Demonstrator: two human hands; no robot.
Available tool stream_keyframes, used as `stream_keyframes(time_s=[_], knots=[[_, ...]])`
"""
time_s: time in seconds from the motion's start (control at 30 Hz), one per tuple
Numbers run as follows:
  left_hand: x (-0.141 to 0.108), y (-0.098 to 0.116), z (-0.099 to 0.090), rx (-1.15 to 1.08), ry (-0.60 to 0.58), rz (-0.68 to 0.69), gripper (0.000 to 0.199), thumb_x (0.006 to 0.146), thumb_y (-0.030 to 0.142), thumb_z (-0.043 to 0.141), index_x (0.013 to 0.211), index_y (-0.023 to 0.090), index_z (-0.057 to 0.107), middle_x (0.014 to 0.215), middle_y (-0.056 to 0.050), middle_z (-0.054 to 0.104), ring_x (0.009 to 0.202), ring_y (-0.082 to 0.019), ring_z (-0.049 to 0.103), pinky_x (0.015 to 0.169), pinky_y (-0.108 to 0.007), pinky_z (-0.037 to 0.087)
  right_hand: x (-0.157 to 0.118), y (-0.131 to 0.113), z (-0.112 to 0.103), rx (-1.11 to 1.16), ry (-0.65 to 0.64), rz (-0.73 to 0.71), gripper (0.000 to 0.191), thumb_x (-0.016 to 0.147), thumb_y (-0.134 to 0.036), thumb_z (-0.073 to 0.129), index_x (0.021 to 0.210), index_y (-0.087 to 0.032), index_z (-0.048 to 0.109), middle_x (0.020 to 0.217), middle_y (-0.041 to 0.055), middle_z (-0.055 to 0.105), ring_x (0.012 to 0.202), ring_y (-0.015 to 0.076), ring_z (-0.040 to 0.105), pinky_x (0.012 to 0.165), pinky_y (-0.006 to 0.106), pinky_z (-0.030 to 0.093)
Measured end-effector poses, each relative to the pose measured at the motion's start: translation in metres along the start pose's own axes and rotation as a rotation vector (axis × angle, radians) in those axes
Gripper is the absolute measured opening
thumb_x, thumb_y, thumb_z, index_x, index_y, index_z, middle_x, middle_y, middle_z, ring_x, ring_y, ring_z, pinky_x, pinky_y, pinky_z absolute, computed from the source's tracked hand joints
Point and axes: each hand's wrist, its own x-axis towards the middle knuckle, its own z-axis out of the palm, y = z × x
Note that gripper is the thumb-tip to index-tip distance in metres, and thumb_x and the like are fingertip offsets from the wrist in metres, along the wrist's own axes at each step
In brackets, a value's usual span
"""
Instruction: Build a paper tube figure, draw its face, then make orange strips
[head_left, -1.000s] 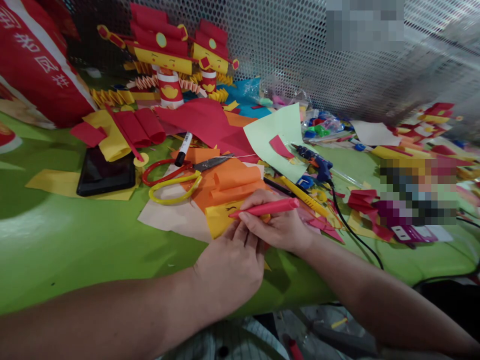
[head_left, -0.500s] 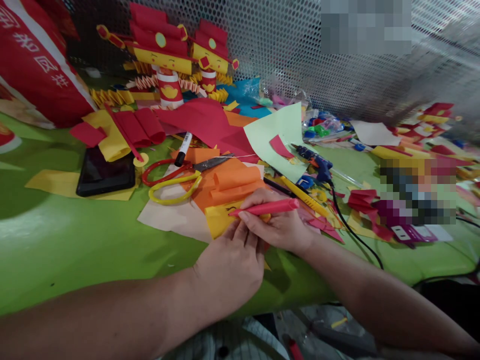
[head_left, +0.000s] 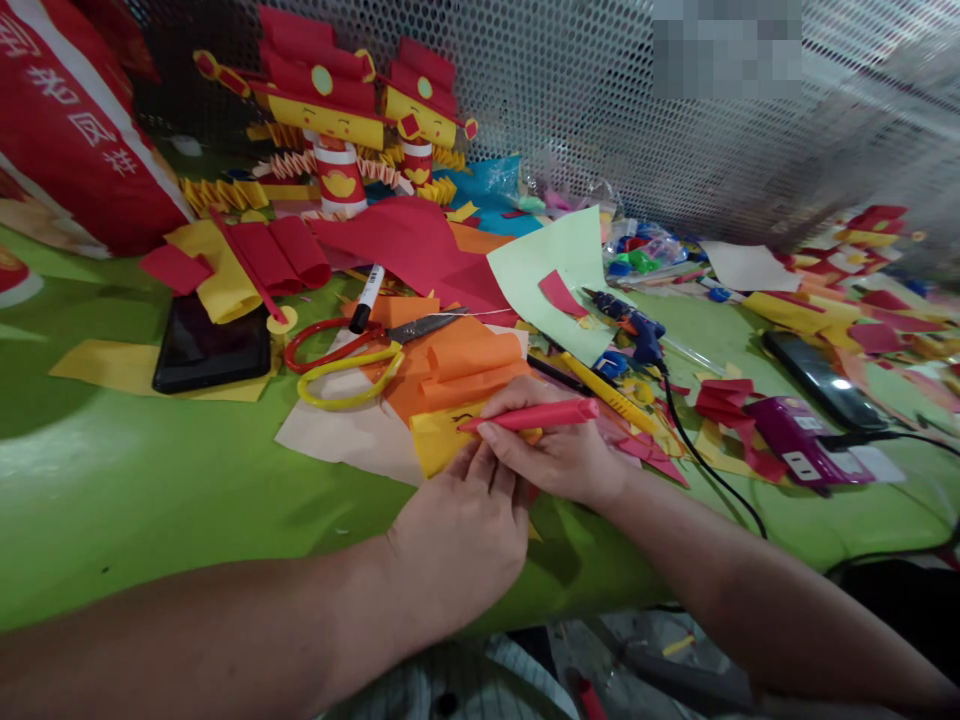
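My right hand [head_left: 564, 455] grips a pinkish-red marker [head_left: 551, 412]. Its tip is at a yellow paper face [head_left: 436, 440], beside small dark drawn marks. That face joins an orange folded-paper hat [head_left: 476, 362]. Close under the right one, my left hand [head_left: 469, 525] has its fingers bent onto the yellow paper's lower edge, holding it; the fingertips are partly hidden. Left of the work lie scissors [head_left: 349, 375] with one red and one yellow handle loop, and a black-capped marker [head_left: 367, 298]. A yellow cutter knife [head_left: 607, 392] lies just beyond my right hand.
A blue glue gun [head_left: 630, 325] trails a black cord over the green table [head_left: 225, 490]. Finished paper figures [head_left: 322, 110] stand at the back. A phone [head_left: 212, 340] lies left; another phone [head_left: 825, 380] and a purple power strip [head_left: 810, 440] lie right, among paper scraps.
My hands, the marker and the paper face hold almost the same position. On the right, the phone that was blurred over now shows plainly.
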Motion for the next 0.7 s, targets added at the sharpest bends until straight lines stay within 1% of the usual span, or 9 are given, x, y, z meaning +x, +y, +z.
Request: stream_keyframes(time_s=[0.23,0.33,0.47,0.57,0.7], knots=[[0.0007,-0.0010,-0.0002,-0.008,0.009,0.000,0.034,0.085,0.011,0.040,0.106,0.003,0.066,0.096,-0.020,0.070,0.091,-0.028,0.067,0.078,-0.038,0.052,-0.0003,0.0003,-0.0003,0.020,-0.009,-0.011,0.006,0.080,-0.017,0.055,0.076,-0.021,0.055,0.066,0.0006,0.065,0.061,0.0126,0.061,0.056,0.025,0.050],[0.0000,-0.0005,0.0003,-0.004,0.010,-0.001,0.036,0.086,0.011,0.039,0.108,0.002,0.065,0.098,-0.020,0.070,0.091,-0.027,0.067,0.079,-0.038,0.052,0.0009,-0.0006,-0.0012,0.017,-0.004,-0.016,0.007,0.080,-0.015,0.055,0.076,-0.021,0.055,0.067,0.0011,0.065,0.061,0.0120,0.062,0.056,0.024,0.050],[-0.0011,0.0004,0.0010,-0.015,-0.019,-0.003,0.035,0.087,0.013,0.039,0.110,0.002,0.063,0.103,-0.022,0.069,0.094,-0.028,0.066,0.081,-0.039,0.051,0.0008,-0.0004,-0.0009,-0.001,-0.014,-0.012,0.007,0.081,-0.016,0.055,0.076,-0.021,0.055,0.068,0.0008,0.066,0.062,0.0125,0.062,0.056,0.025,0.050],[-0.0009,0.0001,0.0008,-0.027,-0.037,0.000,0.035,0.087,0.013,0.041,0.111,0.001,0.063,0.103,-0.022,0.068,0.095,-0.028,0.065,0.082,-0.040,0.051,-0.0007,0.0007,0.0001,0.006,-0.017,-0.009,0.004,0.081,-0.018,0.056,0.079,-0.021,0.056,0.069,0.0011,0.067,0.064,0.0133,0.063,0.059,0.027,0.051],[0.0007,-0.0008,-0.0001,-0.016,0.009,-0.001,0.034,0.086,0.011,0.040,0.108,0.002,0.065,0.098,-0.021,0.070,0.093,-0.028,0.066,0.079,-0.039,0.052,-0.0012,0.0004,-0.0012,0.010,-0.042,-0.005,0.003,0.081,-0.019,0.056,0.078,-0.021,0.057,0.069,0.0010,0.067,0.064,0.0138,0.062,0.061,0.028,0.051]])
